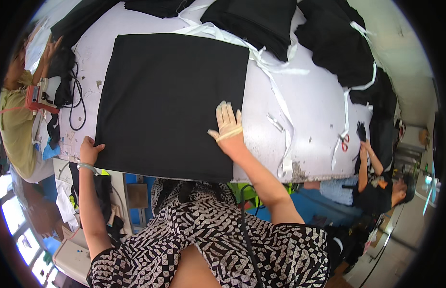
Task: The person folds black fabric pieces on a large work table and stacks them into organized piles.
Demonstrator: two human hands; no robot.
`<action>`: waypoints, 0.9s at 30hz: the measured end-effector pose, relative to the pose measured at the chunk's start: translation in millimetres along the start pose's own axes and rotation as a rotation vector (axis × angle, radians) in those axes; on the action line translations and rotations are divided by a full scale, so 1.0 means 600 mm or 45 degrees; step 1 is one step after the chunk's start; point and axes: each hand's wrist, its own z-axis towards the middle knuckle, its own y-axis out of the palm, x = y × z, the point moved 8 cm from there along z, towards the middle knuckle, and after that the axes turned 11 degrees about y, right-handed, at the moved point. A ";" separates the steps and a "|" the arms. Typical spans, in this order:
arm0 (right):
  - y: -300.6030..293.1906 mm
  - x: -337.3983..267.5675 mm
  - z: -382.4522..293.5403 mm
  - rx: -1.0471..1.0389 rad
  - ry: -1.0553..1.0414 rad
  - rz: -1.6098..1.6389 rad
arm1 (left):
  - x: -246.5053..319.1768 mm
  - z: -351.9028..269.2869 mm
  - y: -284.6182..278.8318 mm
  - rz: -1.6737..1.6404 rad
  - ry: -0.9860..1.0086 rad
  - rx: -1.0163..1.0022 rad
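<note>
A large rectangle of black cloth (165,100) lies flat on the pale tabletop before me, its near side along the table's edge. At its near left corner, my left hand (90,150) pinches the cloth's edge between thumb and fingers; a bracelet circles that wrist. My right hand (228,124), in a thin pale glove or wrap with a band across the palm area, rests flat on the cloth near its right edge, fingers spread. Right of the cloth lie small metal thread snips (276,122) and long white fabric strips (280,97), which also run past its far right corner.
Black fabric piles (251,21) lie along the far side and at the right (338,46). Red-handled scissors (344,143) rest at the right. A person (19,126) sits by a red device (39,99) and a black cable at left; another person (378,187) handles black cloth at right.
</note>
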 end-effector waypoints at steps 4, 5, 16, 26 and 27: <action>0.004 -0.007 0.005 -0.104 0.029 -0.059 | 0.203 -0.051 -0.023 0.418 0.264 0.769; 0.002 -0.009 0.013 -0.130 0.006 -0.096 | 0.249 -0.050 0.002 0.121 0.408 0.772; -0.048 0.038 0.464 0.079 -0.260 0.553 | 0.188 -0.015 0.056 0.418 -0.099 0.626; -0.018 -0.045 0.496 -0.562 0.006 -0.109 | 0.147 -0.274 0.259 -1.637 -0.753 0.539; -0.021 -0.052 0.483 -0.648 -0.013 -0.091 | 0.199 -0.276 0.233 -1.785 -0.795 0.444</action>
